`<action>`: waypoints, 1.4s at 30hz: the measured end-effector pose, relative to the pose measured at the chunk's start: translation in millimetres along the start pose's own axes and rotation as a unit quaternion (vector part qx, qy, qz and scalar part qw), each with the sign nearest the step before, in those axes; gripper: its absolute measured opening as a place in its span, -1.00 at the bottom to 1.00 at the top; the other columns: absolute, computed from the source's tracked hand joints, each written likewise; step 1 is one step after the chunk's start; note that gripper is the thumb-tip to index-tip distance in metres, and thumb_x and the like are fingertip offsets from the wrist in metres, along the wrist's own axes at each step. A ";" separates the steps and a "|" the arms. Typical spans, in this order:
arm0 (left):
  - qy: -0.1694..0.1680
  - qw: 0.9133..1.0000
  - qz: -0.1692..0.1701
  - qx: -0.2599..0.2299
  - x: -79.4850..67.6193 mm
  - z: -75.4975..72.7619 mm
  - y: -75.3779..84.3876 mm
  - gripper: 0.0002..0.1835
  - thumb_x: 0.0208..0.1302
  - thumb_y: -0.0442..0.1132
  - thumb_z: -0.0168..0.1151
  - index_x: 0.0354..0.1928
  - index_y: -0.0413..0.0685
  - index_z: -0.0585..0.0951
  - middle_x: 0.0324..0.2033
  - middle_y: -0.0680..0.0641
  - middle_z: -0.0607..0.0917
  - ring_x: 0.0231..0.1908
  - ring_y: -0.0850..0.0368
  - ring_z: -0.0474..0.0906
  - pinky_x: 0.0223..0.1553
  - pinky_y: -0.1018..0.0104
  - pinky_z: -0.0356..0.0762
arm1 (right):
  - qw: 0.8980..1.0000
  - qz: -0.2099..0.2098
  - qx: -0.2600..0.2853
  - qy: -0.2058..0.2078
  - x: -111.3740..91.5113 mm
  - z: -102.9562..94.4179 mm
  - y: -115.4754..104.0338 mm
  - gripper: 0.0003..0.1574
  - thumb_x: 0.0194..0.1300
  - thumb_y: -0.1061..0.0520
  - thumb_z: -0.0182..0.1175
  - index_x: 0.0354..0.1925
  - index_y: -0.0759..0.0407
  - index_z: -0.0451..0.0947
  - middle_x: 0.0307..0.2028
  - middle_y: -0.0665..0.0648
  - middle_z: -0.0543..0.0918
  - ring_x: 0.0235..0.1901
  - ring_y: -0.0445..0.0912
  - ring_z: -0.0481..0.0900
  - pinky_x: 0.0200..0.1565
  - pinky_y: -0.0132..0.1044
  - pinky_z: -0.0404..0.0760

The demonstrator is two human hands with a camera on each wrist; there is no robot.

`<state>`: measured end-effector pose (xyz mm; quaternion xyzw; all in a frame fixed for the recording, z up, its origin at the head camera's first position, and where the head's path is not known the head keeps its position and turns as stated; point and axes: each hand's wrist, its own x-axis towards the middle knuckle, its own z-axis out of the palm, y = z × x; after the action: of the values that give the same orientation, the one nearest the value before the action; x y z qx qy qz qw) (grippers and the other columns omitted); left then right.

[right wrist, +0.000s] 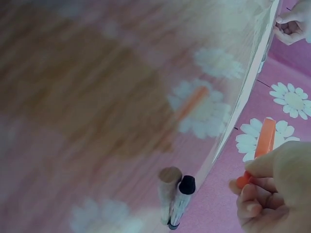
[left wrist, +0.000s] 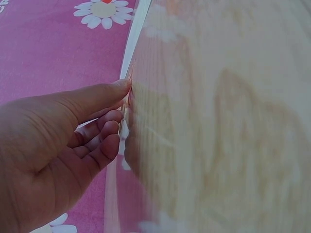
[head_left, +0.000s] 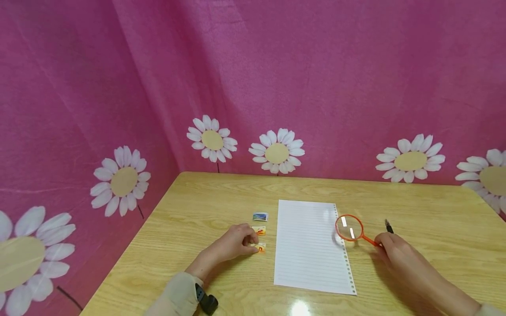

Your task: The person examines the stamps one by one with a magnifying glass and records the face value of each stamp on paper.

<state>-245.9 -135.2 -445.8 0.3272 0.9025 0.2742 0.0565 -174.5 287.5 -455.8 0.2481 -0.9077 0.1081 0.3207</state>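
In the head view my left hand (head_left: 237, 242) rests at the table's middle left, thumb and fingertips at the left edge of the lowest orange-yellow stamp (head_left: 261, 248), which it appears to pinch. Just above lie a second orange-yellow stamp (head_left: 260, 230), partly covered by the fingers, and a blue-green stamp (head_left: 260, 217), forming a column. My right hand (head_left: 399, 252) holds the handle of an orange-rimmed magnifying glass (head_left: 349, 228). Its lens is over the right edge of the lined paper (head_left: 308, 245). Fingers curl round the orange handle (right wrist: 265, 138) in the right wrist view.
A dark-tipped pen (head_left: 389, 226) lies just beyond my right hand, partly hidden by it. The wooden table (head_left: 221, 188) has a glossy surface that reflects light. A pink curtain with daisies (head_left: 316, 79) hangs behind it and on the left.
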 end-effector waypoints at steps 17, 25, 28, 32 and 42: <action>0.003 1.000 0.007 0.001 -0.6 0.2 -1.1 -0.88 0.18 -0.23 0.40 -0.31 -0.05 0.63 -0.41 0.04 0.55 -0.41 0.34 0.35 -0.35 0.53 0.37 | 0.999 -0.028 -0.004 0.014 2.8 2.6 -0.2 -0.34 0.39 -0.31 -0.27 -0.37 0.15 0.49 -0.49 -0.11 0.46 -0.47 -0.24 0.39 -0.40 -0.44 0.45; 0.003 1.000 0.006 0.000 -1.1 -0.2 -0.2 -0.87 0.18 -0.24 0.40 -0.31 -0.05 0.62 -0.41 0.04 0.55 -0.42 0.34 0.36 -0.36 0.54 0.37 | 0.999 -0.025 -0.009 -0.018 4.6 3.0 -4.7 -0.69 0.41 -0.05 0.08 -0.33 0.15 0.50 -0.44 -0.10 0.49 -0.45 -0.23 0.42 -0.41 -0.40 0.51; 0.003 1.000 0.005 0.002 -1.1 -0.6 0.0 -0.87 0.17 -0.24 0.41 -0.30 -0.06 0.62 -0.41 0.04 0.55 -0.42 0.33 0.36 -0.36 0.54 0.38 | 0.999 -0.027 -0.006 -0.022 5.2 2.6 -7.0 -0.82 0.35 0.07 0.21 -0.33 0.15 0.50 -0.44 -0.10 0.49 -0.44 -0.23 0.42 -0.41 -0.39 0.51; 0.002 1.000 0.001 0.001 -0.9 -0.6 0.0 -0.87 0.18 -0.23 0.40 -0.30 -0.06 0.62 -0.40 0.05 0.55 -0.41 0.33 0.36 -0.35 0.53 0.37 | 0.999 -0.032 -0.002 -0.016 5.6 2.3 -10.0 -0.82 0.22 0.15 0.33 -0.33 0.15 0.49 -0.44 -0.10 0.49 -0.43 -0.24 0.43 -0.39 -0.43 0.49; -0.003 1.000 -0.007 0.000 -0.6 -0.5 0.3 -0.86 0.19 -0.23 0.40 -0.29 -0.06 0.62 -0.39 0.06 0.55 -0.40 0.32 0.36 -0.34 0.52 0.37 | 0.998 -0.064 0.015 0.018 8.0 7.1 -13.8 -0.43 0.51 -0.21 -0.22 -0.36 0.12 0.50 -0.41 -0.12 0.53 -0.39 -0.21 0.48 -0.31 -0.49 0.47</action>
<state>-245.4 -135.6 -445.3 0.3217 0.9046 0.2731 0.0610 -176.5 270.1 -455.6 0.3086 -0.8822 0.1059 0.3394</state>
